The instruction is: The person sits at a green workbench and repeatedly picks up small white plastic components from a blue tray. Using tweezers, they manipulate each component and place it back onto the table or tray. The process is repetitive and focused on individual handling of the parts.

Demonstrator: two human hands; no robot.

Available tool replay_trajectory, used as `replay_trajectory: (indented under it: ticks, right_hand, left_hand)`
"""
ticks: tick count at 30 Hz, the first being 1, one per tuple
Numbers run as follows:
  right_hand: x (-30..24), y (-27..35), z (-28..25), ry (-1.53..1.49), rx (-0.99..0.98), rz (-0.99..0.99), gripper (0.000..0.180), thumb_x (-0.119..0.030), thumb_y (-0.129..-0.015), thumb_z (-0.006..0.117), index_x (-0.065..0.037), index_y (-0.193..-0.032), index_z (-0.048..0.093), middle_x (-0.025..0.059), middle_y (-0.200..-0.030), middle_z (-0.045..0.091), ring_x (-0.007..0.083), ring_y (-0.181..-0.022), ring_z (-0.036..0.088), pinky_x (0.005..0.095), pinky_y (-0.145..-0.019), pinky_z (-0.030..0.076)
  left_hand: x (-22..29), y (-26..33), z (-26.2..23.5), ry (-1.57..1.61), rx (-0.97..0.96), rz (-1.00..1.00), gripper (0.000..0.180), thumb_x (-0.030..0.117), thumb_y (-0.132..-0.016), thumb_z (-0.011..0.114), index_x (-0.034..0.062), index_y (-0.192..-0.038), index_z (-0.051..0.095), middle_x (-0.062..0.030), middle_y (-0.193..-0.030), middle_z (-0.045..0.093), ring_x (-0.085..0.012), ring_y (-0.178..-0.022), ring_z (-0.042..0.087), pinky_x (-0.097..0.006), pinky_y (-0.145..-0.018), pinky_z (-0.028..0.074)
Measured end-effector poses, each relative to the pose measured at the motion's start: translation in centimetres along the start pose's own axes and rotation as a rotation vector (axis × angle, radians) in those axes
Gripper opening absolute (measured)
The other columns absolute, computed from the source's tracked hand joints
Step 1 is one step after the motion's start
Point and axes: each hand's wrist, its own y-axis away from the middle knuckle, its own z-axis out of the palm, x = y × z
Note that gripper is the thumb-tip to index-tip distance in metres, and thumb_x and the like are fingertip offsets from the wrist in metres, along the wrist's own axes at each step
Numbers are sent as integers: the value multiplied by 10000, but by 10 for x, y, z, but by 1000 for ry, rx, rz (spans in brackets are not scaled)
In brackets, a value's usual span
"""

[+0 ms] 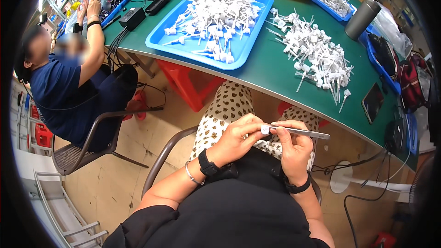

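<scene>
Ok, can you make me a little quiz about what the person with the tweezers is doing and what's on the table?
1. True or false: the right hand holds metal tweezers.
2. What does the left hand pinch against the tweezer tip? A) a small white plastic piece B) a red button C) a coin
3. What colour is the tray that holds the heap of white pump parts?

Key:
1. True.
2. A, the small white plastic piece.
3. Blue. It sits on the green table, beside a loose pile of the same white parts.
</scene>
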Motion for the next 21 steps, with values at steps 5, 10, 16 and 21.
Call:
replay_trajectory:
  ticks: [5, 10, 16, 21]
  right_hand:
    - [-1, -1, 1, 2, 16, 14, 110, -39, -952, 651, 46, -1020, 629, 95, -927, 699, 136, -834, 688, 252, -743, 553]
    - [-2, -1, 1, -28, 14, 45, 109, -47, -962, 640, 45, -1018, 628, 100, -914, 706, 134, -837, 693, 253, -747, 561]
    - [-3, -1, 1, -49, 16, 83, 117, -61, -975, 622, 38, -1036, 605, 107, -917, 709, 138, -845, 696, 259, -763, 568]
    - [-4, -1, 1, -110, 21, 115, 125, -64, -983, 609, 33, -1057, 584, 109, -939, 706, 138, -868, 692, 267, -794, 572]
  left_hand:
    - [0, 0, 0, -3, -2, -20, 198, -26, -887, 671, 14, -1075, 720, -97, -966, 660, -195, -847, 655, -296, -714, 532]
    - [0, 0, 0, 3, -4, -42, 178, -7, -893, 677, 16, -1064, 725, -91, -963, 662, -187, -845, 653, -293, -706, 530]
    - [1, -1, 1, 1, 6, -28, 172, 3, -899, 678, 14, -1064, 725, -91, -962, 666, -185, -834, 646, -289, -691, 522]
    - [1, -1, 1, 2, 10, -36, 173, 7, -900, 678, 14, -1066, 725, -93, -968, 670, -191, -845, 649, -292, -708, 524]
